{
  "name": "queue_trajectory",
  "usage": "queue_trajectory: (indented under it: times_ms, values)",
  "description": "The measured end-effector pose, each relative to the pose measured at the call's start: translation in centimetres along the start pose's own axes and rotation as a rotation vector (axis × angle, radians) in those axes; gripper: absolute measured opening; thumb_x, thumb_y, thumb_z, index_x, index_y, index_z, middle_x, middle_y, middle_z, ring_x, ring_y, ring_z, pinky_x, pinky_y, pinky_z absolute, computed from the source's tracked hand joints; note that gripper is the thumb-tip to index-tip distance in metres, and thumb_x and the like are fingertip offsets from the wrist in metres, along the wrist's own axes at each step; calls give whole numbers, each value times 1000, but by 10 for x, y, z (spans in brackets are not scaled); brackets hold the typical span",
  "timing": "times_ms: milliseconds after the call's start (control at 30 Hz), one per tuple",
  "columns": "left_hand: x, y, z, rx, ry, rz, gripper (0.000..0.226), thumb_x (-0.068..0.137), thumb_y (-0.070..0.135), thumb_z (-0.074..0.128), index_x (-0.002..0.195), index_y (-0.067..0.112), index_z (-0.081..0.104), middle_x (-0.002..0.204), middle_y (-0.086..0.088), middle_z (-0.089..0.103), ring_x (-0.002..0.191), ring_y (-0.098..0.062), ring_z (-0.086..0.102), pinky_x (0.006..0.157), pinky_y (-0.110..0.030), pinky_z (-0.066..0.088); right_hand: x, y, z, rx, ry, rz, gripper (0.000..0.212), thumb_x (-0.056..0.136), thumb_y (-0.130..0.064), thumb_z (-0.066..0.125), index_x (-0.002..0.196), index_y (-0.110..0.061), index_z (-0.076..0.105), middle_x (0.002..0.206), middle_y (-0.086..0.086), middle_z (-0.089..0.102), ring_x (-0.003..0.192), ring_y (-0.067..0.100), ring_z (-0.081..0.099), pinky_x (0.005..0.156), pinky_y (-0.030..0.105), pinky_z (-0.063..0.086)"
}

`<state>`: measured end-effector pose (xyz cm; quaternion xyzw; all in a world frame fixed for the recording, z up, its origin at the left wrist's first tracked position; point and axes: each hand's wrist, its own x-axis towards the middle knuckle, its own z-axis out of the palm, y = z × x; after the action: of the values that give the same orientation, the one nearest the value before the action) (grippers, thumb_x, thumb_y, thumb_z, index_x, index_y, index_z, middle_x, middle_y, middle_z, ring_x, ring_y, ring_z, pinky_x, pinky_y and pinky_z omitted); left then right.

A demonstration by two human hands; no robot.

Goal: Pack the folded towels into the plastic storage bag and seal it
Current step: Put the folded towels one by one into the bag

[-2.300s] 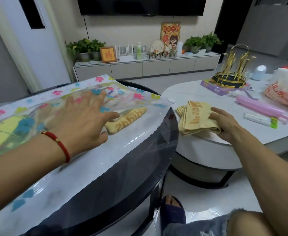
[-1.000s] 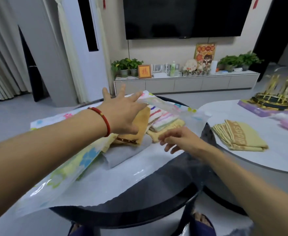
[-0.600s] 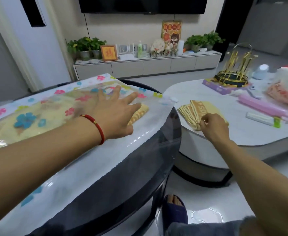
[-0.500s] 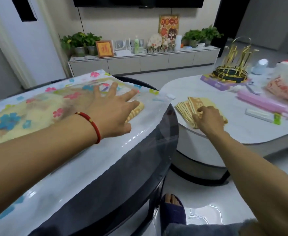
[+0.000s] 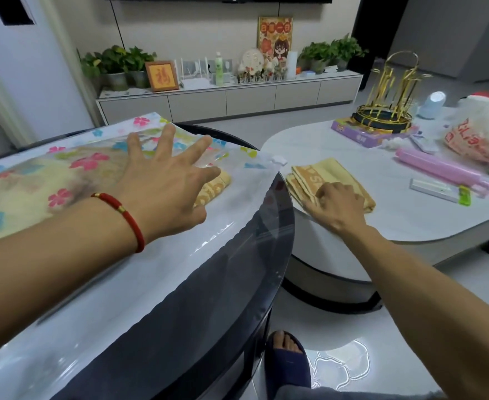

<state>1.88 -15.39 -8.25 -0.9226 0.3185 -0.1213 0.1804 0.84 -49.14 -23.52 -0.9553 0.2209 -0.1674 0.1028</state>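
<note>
A clear plastic storage bag (image 5: 139, 278) printed with coloured flowers lies across the dark round glass table (image 5: 223, 298). Folded towels show through it: a pale yellow one (image 5: 15, 194) at the left and an orange-yellow one (image 5: 214, 186) near the bag's mouth. My left hand (image 5: 165, 183) lies flat on the bag over the towels, fingers spread. A white slider clip (image 5: 278, 160) sits at the bag's far corner. On the white table (image 5: 410, 220) to the right lies another folded yellow towel (image 5: 324, 171). My right hand (image 5: 338, 206) rests on its near edge with the fingers curled into the fabric.
The white table also carries a pink roll (image 5: 439, 171), a white box with a green end (image 5: 439, 190), a purple box (image 5: 364, 134) under a gold rack (image 5: 387, 111), and a crumpled shopping bag (image 5: 483, 137). My foot in a blue slipper (image 5: 286, 362) is on the floor between the tables.
My right hand has come back from the bag to the towel on the white table and curled its fingers onto it. My left hand now presses the bag flat.
</note>
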Motion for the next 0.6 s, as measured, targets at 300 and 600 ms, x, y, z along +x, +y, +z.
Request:
queue_trajectory:
  times_ms: [300,600]
  values:
    - [-12,-9,2,53,40,-13,61,87,61,41,146,55,24,167,-2,3,150,-43,2,109,-76,16,29,29,-5,161,-126,463,39,90,-30,67,127,-24,55,127,19,60,125,41,49,103,48,35]
    - [-59,-29,-3,278,99,-71,42,86,48,48,128,50,56,164,-13,20,147,-51,2,103,-82,4,13,29,-47,764,-261,510,52,82,-1,77,123,-23,53,125,15,55,95,32,60,66,42,54]
